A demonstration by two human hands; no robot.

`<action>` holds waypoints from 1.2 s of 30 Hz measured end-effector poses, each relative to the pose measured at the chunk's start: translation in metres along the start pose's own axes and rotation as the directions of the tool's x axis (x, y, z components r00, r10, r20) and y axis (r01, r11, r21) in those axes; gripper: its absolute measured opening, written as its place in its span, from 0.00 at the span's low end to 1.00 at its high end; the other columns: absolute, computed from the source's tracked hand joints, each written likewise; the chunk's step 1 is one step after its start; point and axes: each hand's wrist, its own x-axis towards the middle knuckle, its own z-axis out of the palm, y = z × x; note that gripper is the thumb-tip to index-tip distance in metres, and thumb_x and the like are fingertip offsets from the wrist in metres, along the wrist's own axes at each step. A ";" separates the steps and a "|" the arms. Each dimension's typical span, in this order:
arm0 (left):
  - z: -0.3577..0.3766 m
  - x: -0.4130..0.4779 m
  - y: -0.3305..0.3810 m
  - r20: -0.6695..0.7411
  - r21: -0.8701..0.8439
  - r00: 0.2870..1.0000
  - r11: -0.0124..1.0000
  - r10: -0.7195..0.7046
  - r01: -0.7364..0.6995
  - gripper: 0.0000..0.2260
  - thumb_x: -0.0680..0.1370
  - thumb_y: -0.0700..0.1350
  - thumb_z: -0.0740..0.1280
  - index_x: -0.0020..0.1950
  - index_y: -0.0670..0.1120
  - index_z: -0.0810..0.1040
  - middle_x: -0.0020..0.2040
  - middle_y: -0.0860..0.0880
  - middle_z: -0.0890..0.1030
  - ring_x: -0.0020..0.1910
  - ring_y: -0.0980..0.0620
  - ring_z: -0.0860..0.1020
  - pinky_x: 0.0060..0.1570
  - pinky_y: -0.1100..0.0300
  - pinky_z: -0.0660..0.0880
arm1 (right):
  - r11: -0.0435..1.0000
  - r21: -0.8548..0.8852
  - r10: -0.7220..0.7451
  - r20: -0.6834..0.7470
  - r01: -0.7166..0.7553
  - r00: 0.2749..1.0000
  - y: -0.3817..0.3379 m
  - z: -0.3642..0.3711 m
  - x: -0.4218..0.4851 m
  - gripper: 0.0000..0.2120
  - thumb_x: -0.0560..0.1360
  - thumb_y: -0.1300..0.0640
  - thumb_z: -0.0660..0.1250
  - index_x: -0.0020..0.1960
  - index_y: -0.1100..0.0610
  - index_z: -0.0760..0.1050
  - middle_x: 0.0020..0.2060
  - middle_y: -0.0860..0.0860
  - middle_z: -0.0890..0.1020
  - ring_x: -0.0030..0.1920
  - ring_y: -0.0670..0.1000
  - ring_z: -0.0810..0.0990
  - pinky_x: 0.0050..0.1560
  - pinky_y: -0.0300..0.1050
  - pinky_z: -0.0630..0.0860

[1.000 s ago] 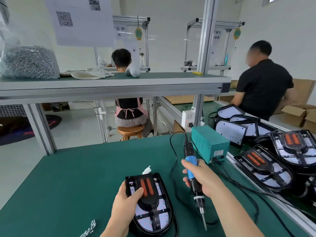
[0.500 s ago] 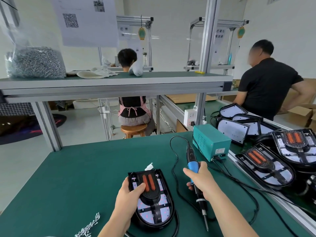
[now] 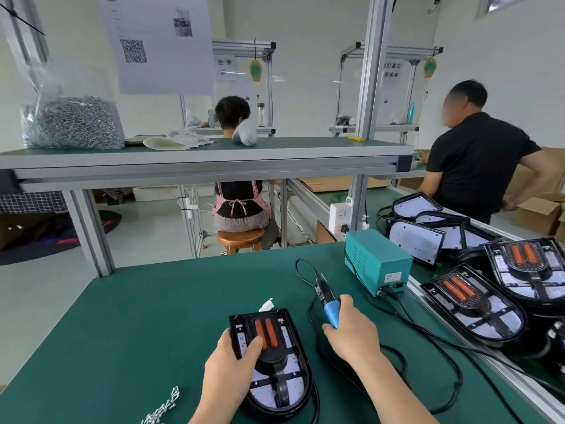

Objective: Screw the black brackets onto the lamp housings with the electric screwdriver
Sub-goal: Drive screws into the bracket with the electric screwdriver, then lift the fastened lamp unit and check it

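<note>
A black lamp housing (image 3: pixel 298 390) lies flat on the green table in front of me, with a black bracket (image 3: pixel 270 356) and two orange strips on top. My left hand (image 3: pixel 227 367) grips the housing's left side, thumb resting on the bracket. My right hand (image 3: pixel 354 335) is closed around the blue-handled electric screwdriver (image 3: pixel 328 304), just right of the housing. The driver's tip is hidden behind my hand. A small pile of loose screws (image 3: pixel 163 408) lies at the front left.
The teal power supply box (image 3: pixel 377 264) stands at back right, its black cables (image 3: pixel 440 362) looping across the table. More lamp housings (image 3: pixel 477 304) are stacked on the conveyor to the right. A bag of screws (image 3: pixel 72 122) sits on the upper shelf. Two people work beyond.
My right hand has lowered the screwdriver so its tip is now hidden behind my hand. My left hand has shifted further onto the bracket. The view has moved a little closer.
</note>
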 end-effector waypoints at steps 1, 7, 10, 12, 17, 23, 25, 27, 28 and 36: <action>-0.001 -0.003 0.001 -0.009 0.069 1.000 0.997 0.026 -0.025 0.07 0.77 0.55 0.70 0.53 0.59 0.75 0.49 0.56 0.82 0.54 0.53 0.79 0.44 0.65 0.71 | 1.000 -0.028 -0.009 -0.016 0.008 1.000 0.000 0.001 0.000 0.25 0.80 0.47 0.67 0.71 0.55 0.61 0.59 0.50 0.79 0.57 0.55 0.79 0.56 0.48 0.74; -0.009 -0.016 0.002 -0.150 0.624 0.979 0.781 0.140 -0.016 0.34 0.75 0.71 0.59 0.76 0.54 0.65 0.70 0.55 0.72 0.73 0.50 0.64 0.68 0.56 0.64 | 0.992 -0.118 -0.051 -0.058 0.044 0.997 0.005 0.003 -0.001 0.27 0.79 0.45 0.68 0.71 0.55 0.63 0.63 0.50 0.74 0.62 0.53 0.74 0.59 0.45 0.72; -0.009 -0.031 -0.005 -0.218 0.614 0.955 0.789 0.203 -0.028 0.39 0.67 0.74 0.56 0.63 0.48 0.82 0.60 0.47 0.82 0.67 0.40 0.73 0.64 0.46 0.71 | 0.984 -0.168 -0.080 -0.103 0.062 0.992 0.002 0.001 -0.005 0.28 0.80 0.44 0.67 0.74 0.54 0.62 0.64 0.50 0.72 0.64 0.53 0.71 0.62 0.44 0.70; -0.003 -0.036 -0.016 -0.286 0.552 0.920 0.831 0.268 -0.070 0.40 0.63 0.72 0.56 0.48 0.39 0.87 0.48 0.38 0.85 0.55 0.31 0.79 0.55 0.38 0.77 | 0.985 -0.106 -0.151 -0.186 0.133 0.971 -0.003 0.001 -0.011 0.27 0.81 0.46 0.64 0.76 0.54 0.62 0.67 0.50 0.70 0.66 0.52 0.68 0.66 0.43 0.68; 0.010 -0.037 -0.029 -0.217 0.346 0.944 0.924 0.248 -0.164 0.45 0.64 0.73 0.57 0.44 0.30 0.84 0.46 0.31 0.82 0.46 0.31 0.82 0.51 0.36 0.78 | 0.904 0.249 -0.318 -0.149 0.347 0.936 -0.031 0.014 -0.043 0.23 0.84 0.50 0.58 0.78 0.54 0.61 0.70 0.49 0.71 0.68 0.47 0.71 0.68 0.39 0.66; 0.024 -0.036 -0.020 -0.338 0.190 0.930 0.978 0.146 -0.085 0.26 0.64 0.48 0.76 0.49 0.26 0.82 0.54 0.27 0.79 0.61 0.28 0.76 0.60 0.36 0.73 | 0.916 0.363 -0.226 0.111 0.172 0.968 -0.045 0.031 -0.058 0.27 0.85 0.49 0.55 0.82 0.52 0.53 0.77 0.49 0.67 0.76 0.50 0.66 0.73 0.44 0.62; 0.025 -0.033 -0.020 -0.305 0.144 0.942 0.985 0.139 -0.099 0.28 0.60 0.47 0.72 0.52 0.27 0.81 0.56 0.28 0.79 0.64 0.29 0.75 0.63 0.39 0.71 | 0.908 0.388 -0.224 0.129 0.159 0.966 -0.049 0.032 -0.059 0.26 0.85 0.52 0.54 0.82 0.51 0.54 0.77 0.49 0.68 0.75 0.50 0.68 0.71 0.42 0.63; 0.023 -0.031 -0.020 -0.268 0.094 0.955 0.990 0.130 -0.108 0.31 0.59 0.46 0.70 0.56 0.27 0.80 0.58 0.29 0.78 0.66 0.31 0.73 0.64 0.44 0.69 | 0.904 0.399 -0.223 0.138 0.152 0.965 -0.051 0.032 -0.060 0.26 0.85 0.55 0.54 0.82 0.50 0.55 0.76 0.48 0.69 0.74 0.49 0.69 0.70 0.39 0.63; 0.021 -0.028 -0.018 -0.259 0.066 0.959 0.992 0.117 -0.103 0.31 0.61 0.46 0.71 0.59 0.28 0.78 0.60 0.29 0.78 0.67 0.32 0.72 0.65 0.46 0.68 | 0.905 0.399 -0.223 0.149 0.148 0.963 -0.052 0.033 -0.061 0.26 0.85 0.56 0.54 0.82 0.50 0.55 0.76 0.49 0.69 0.74 0.49 0.69 0.69 0.38 0.63; 0.001 0.005 -0.015 -0.200 -0.268 0.980 0.960 0.021 -0.075 0.35 0.56 0.41 0.64 0.61 0.27 0.77 0.50 0.29 0.81 0.54 0.34 0.80 0.58 0.53 0.73 | 0.849 0.526 -0.233 0.282 0.053 0.931 -0.061 0.032 -0.062 0.29 0.82 0.61 0.58 0.81 0.47 0.56 0.73 0.49 0.73 0.72 0.47 0.71 0.68 0.34 0.63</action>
